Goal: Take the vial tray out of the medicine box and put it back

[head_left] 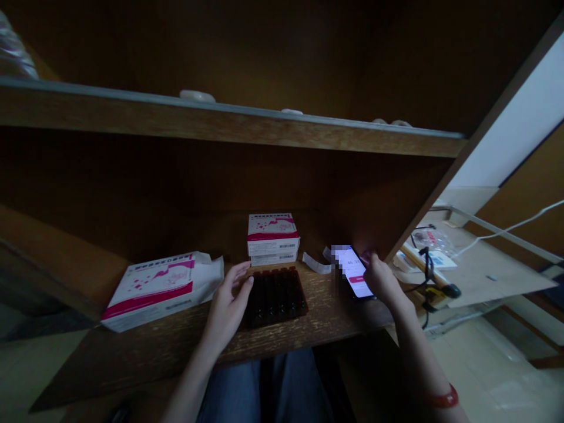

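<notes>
just past your jeans (pixel 271 385), near the front of the worn wooden desk (pixel 326 320), there's a dark brown tray (pixel 277 296) lying flat, ribbed front to back. your left hand (pixel 227 301) is right at its left edge, about half open, thumb and fingers apart, nothing gripped that i can see. the thumb overlaps the tray in this view, so can't tell if it's actually touching.

your right hand (pixel 381 279) is over by the lit phone (pixel 358 276), next to its right edge. fingers are mostly hidden, so no clue how closed it is or whether it's got hold of anything.

my read: you're at a positioning step, left hand minding the tray. moving the tray from there would call for a level grip on both sides imo, clear of the phone.

bit further out, an open carton (pixel 154 285) sits left of your left hand, flap end towards it. a curled paper strip (pixel 316 265) lies between tray and phone, and behind the tray 2 white-and-pink boxes (pixel 273 239) look stacked.
</notes>
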`<action>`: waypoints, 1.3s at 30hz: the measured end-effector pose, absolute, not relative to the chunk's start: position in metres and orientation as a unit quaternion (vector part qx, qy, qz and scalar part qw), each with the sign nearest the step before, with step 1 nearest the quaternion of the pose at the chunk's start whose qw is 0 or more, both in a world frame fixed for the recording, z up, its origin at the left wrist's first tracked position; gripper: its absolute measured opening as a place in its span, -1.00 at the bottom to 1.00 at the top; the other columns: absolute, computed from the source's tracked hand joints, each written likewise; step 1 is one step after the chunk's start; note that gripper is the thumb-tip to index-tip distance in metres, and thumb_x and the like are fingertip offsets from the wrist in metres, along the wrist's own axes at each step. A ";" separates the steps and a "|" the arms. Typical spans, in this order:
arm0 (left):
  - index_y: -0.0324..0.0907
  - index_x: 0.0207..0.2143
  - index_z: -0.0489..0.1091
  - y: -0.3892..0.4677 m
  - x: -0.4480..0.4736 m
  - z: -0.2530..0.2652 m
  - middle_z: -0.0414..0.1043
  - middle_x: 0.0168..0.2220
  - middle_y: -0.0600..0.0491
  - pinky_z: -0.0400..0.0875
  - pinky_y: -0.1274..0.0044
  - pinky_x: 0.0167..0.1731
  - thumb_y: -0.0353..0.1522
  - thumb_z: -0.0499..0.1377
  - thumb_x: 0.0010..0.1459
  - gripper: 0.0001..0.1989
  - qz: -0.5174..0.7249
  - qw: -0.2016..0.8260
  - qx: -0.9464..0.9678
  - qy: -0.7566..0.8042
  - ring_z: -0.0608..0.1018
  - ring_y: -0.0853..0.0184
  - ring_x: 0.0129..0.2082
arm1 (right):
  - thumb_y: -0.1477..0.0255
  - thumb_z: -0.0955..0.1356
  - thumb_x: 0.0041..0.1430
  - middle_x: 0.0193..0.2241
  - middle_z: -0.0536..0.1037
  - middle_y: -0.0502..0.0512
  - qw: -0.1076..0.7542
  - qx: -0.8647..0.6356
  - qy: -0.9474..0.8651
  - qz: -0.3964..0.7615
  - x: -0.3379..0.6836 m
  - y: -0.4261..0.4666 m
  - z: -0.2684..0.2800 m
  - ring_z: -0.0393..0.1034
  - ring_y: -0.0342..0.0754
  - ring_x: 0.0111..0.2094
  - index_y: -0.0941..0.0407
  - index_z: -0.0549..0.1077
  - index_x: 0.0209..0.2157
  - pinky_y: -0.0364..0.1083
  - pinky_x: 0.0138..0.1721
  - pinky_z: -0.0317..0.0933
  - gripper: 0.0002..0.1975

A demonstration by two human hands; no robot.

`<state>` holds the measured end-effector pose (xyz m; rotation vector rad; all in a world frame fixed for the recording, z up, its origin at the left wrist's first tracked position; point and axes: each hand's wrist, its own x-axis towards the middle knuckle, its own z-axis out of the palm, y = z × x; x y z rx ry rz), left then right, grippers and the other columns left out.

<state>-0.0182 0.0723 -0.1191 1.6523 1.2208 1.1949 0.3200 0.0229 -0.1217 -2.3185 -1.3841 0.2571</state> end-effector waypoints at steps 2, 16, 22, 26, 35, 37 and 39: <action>-0.20 -0.01 0.35 0.073 -0.019 -0.120 0.44 0.04 -0.13 0.23 0.23 0.19 -0.18 0.11 0.13 -0.58 0.468 0.370 0.647 0.475 0.47 0.17 0.07 | 0.66 0.16 0.15 -0.19 0.57 0.38 0.203 -0.838 -0.498 0.096 0.320 0.026 -0.124 0.50 0.12 -0.12 0.25 0.28 0.03 -0.07 -0.21 0.23 -0.60; -0.21 -0.01 0.35 0.074 -0.020 -0.113 0.43 0.04 -0.15 0.23 0.22 0.19 -0.18 0.10 0.12 -0.57 0.475 0.371 0.643 0.473 0.46 0.17 0.07 | 0.66 0.22 0.07 -0.18 0.59 0.34 0.344 -0.788 -0.506 0.071 0.320 0.031 -0.118 0.52 0.09 -0.19 0.18 0.36 -0.09 -0.07 -0.27 0.29 -0.65; -0.20 -0.04 0.36 0.073 -0.016 -0.114 0.45 0.02 -0.14 0.25 0.24 0.18 -0.13 0.09 0.12 -0.57 0.488 0.360 0.630 0.485 0.48 0.17 0.05 | 0.31 0.29 0.20 -0.10 0.57 0.17 0.553 -0.633 -0.540 0.045 0.261 0.042 -0.084 0.52 -0.01 -0.22 0.07 0.35 -0.16 -0.11 -0.33 0.34 -0.80; -0.18 -0.05 0.35 0.072 -0.015 -0.114 0.45 0.03 -0.14 0.27 0.24 0.16 -0.12 0.07 0.14 -0.58 0.478 0.341 0.638 0.498 0.49 0.17 0.04 | 0.17 0.40 0.10 -0.49 0.55 0.05 0.615 -0.589 -0.520 0.065 0.214 0.047 -0.078 0.43 -0.04 -0.45 0.07 0.36 -0.47 -0.12 -0.43 0.25 -0.73; -0.18 0.06 0.31 0.055 -0.020 -0.110 0.48 0.02 -0.20 0.25 0.16 0.15 -0.01 0.00 0.19 -0.46 0.363 0.304 0.675 0.566 0.49 0.05 0.08 | 0.35 0.32 0.19 0.08 0.38 0.29 0.537 -0.568 -0.595 0.187 0.212 0.038 -0.104 0.39 0.05 -0.05 0.11 0.25 0.14 0.04 -0.06 0.31 -0.52; -0.24 0.12 0.26 0.051 -0.015 -0.111 0.43 0.08 -0.26 0.22 0.15 0.17 -0.01 0.02 0.18 -0.38 0.321 0.284 0.697 0.575 0.44 0.02 0.14 | 0.30 0.29 0.23 -0.06 0.48 0.27 0.496 -0.572 -0.601 0.256 0.209 0.028 -0.103 0.45 0.06 -0.16 0.13 0.37 0.00 0.04 -0.16 0.34 -0.66; -0.27 0.17 0.21 0.048 -0.009 -0.115 0.39 0.12 -0.29 0.18 0.13 0.19 -0.02 0.09 0.13 -0.32 0.317 0.266 0.707 0.573 0.39 0.00 0.18 | 0.24 0.28 0.26 -0.20 0.55 0.21 0.450 -0.570 -0.604 0.328 0.202 0.019 -0.100 0.47 0.07 -0.24 0.12 0.43 -0.10 0.05 -0.19 0.34 -0.70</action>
